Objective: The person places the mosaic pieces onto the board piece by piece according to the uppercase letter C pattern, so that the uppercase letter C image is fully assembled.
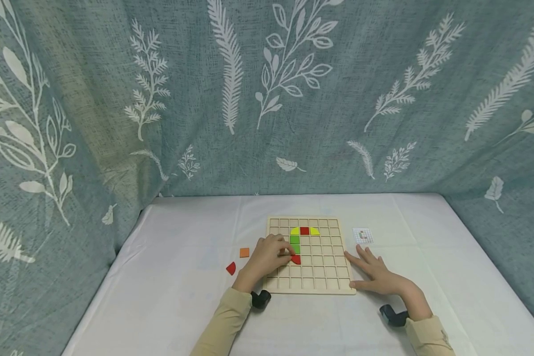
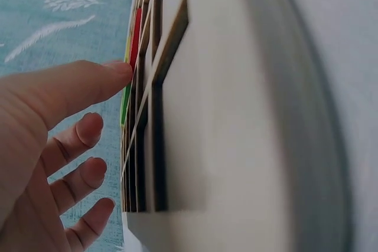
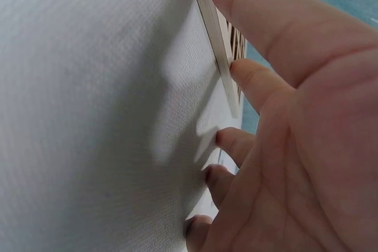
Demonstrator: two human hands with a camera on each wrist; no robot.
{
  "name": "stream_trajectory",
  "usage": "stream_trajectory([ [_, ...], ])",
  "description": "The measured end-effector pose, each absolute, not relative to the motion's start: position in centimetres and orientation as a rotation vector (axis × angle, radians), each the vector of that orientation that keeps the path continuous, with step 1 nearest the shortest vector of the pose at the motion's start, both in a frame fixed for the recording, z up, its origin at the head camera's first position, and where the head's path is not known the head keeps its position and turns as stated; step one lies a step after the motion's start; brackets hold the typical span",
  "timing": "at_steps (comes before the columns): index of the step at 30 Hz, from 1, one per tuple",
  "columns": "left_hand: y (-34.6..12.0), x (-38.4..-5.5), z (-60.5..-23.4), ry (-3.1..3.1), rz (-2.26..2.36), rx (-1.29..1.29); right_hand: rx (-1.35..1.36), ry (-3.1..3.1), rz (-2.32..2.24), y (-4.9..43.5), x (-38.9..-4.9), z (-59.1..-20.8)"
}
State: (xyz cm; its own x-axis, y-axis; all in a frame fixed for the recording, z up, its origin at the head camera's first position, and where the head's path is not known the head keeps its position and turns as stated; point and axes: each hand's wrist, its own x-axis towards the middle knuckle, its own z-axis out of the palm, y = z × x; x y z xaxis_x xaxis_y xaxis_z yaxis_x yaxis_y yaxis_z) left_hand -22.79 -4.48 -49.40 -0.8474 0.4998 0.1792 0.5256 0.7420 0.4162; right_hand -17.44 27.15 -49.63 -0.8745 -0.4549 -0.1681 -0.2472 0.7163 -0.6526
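On a wooden grid board (image 1: 325,283) lies a red quarter-circle tile (image 1: 296,260), with two green square tiles (image 1: 295,240) in the cells above it. My left hand (image 1: 268,254) reaches over the board's left part; its thumb and index finger touch at the red quarter-circle tile, which lies in its cell. In the left wrist view the thumb (image 2: 88,84) is extended and the other fingers are loosely bent. My right hand (image 1: 376,273) is spread, with thumb and index fingertip resting against the board's right edge (image 3: 215,33).
A red square tile (image 1: 304,231) sits between two yellow quarter-circle tiles (image 1: 314,231) in an upper row. Left of the board lie an orange square tile (image 1: 244,252) and another red quarter-circle tile (image 1: 231,268). A small pattern card (image 1: 362,235) lies to the right on the white cloth (image 1: 182,247).
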Motion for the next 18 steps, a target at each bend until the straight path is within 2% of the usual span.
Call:
stream_trajectory([
  [18, -4.66, -21.98, -48.85, -2.877, -0.719, -0.861, -0.538, 2.618, -0.925, 26.96, -16.91, -49.62],
])
